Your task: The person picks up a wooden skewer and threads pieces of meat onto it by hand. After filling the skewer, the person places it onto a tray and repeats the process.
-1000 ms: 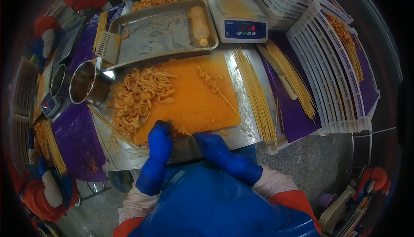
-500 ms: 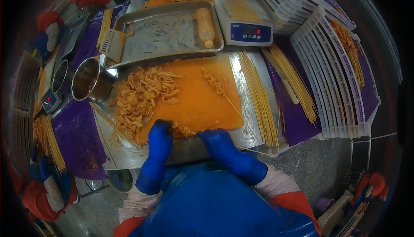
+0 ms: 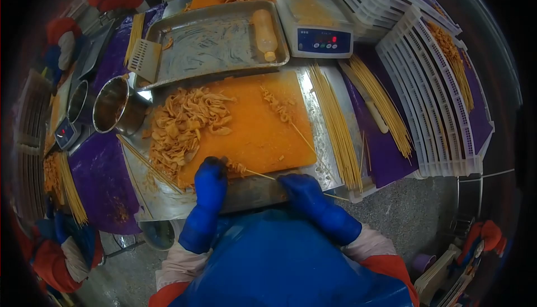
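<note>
Seemingly mid-threading, the person stood at the near edge of the worktop (image 3: 100, 178), where an orange board (image 3: 257, 133) carried a pile (image 3: 182, 125) of meat on its left side. The left hand (image 3: 210, 181) pinched a few strips (image 3: 236, 167) bunched at the tip of a skewer (image 3: 260, 175), and the right hand (image 3: 302, 190) was closed round its far end, just off the board's front edge. By my judgement, the next move called for sliding those strips along the stick, keeping it level and the point clear of the glove.

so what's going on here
A person in blue gloves works at the near edge of an orange board. The left hand pinches meat at the tip of a skewer; the right hand grips it further back. A meat pile and one loaded skewer lie on the board, bare sticks beside it.
</note>
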The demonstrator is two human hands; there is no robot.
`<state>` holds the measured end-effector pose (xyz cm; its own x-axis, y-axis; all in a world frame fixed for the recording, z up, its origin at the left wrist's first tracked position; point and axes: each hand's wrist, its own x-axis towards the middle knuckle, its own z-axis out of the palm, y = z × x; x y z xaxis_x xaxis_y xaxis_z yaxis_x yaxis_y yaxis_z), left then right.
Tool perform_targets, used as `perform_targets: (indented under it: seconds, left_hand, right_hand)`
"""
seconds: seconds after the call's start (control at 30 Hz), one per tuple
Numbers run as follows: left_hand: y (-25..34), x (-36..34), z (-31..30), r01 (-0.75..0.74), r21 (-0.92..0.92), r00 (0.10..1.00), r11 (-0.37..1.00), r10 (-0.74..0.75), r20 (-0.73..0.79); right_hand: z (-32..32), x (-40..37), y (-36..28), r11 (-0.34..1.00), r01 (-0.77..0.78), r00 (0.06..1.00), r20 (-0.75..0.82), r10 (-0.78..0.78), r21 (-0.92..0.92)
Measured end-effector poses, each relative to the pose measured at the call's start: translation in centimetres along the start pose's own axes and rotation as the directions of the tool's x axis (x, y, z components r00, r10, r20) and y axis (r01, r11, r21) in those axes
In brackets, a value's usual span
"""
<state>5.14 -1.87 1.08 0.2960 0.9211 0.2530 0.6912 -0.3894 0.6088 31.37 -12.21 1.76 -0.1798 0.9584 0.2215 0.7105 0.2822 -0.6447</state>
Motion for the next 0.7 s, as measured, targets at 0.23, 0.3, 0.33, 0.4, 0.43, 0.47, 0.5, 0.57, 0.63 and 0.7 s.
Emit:
perform_targets:
  seconds: [0.23, 0.3, 0.33, 0.4, 0.43, 0.47, 0.5, 0.57, 0.63, 0.7]
  left_hand:
    - [1.0, -0.1, 1.0, -0.134, 0.212, 0.984, 0.968, 0.104, 0.146]
    - [1.5, 0.0, -0.2, -0.122, 0.095, 0.991, 0.988, 0.117, 0.058]
    - [1.6, 0.1, -0.5, -0.118, 0.029, 0.993, 0.993, 0.118, 0.016]
    - [1.6, -0.4, 0.9, -0.121, 0.052, 0.986, 0.991, 0.114, 0.121]
    - [1.7, -1.3, 1.6, -0.106, 0.063, 0.981, 0.992, 0.094, 0.17]
    - [1.4, -1.2, 2.0, -0.211, 0.113, 0.97, 0.971, 0.194, 0.144]
    - [1.6, -0.1, 1.7, -0.251, 0.049, 0.958, 0.967, 0.24, 0.16]
    - [2.1, 1.3, 0.7, -0.307, -0.077, 0.929, 0.949, 0.316, 0.192]
    - [1.0, 4.1, 0.3, -0.257, -0.021, 0.966, 0.966, 0.256, -0.019]
    - [-1.5, 6.3, 1.1, -0.216, 0.047, 0.967, 0.975, 0.22, -0.125]
  right_hand:
    - [5.7, 4.2, -2.5, 0.998, 0.026, 0.999, -0.034, -0.028, -0.057]
    - [4.9, 5.0, -2.8, 0.996, 0.035, 0.999, 0.016, -0.034, -0.08]
    - [4.5, 5.2, -2.9, 0.995, 0.037, 0.998, 0.044, -0.032, -0.094]
    - [4.3, 4.5, -2.6, 0.992, 0.01, 0.999, 0.054, -0.003, -0.123]
    - [4.2, 3.6, -2.5, 0.991, 0.003, 0.997, 0.076, 0.007, -0.135]
    - [4.1, 3.0, -2.0, 0.998, -0.03, 0.998, 0.059, 0.033, -0.052]
    - [3.9, 2.7, -1.0, 0.998, -0.058, 0.998, 0.027, 0.057, 0.033]
    - [2.9, 1.6, -0.3, 0.986, -0.105, 0.994, -0.013, 0.108, 0.132]
    - [0.7, 1.2, 0.3, 0.98, -0.142, 0.987, -0.055, 0.15, 0.138]
    - [-0.4, 0.2, 1.4, 0.976, -0.181, 0.972, -0.128, 0.196, 0.122]
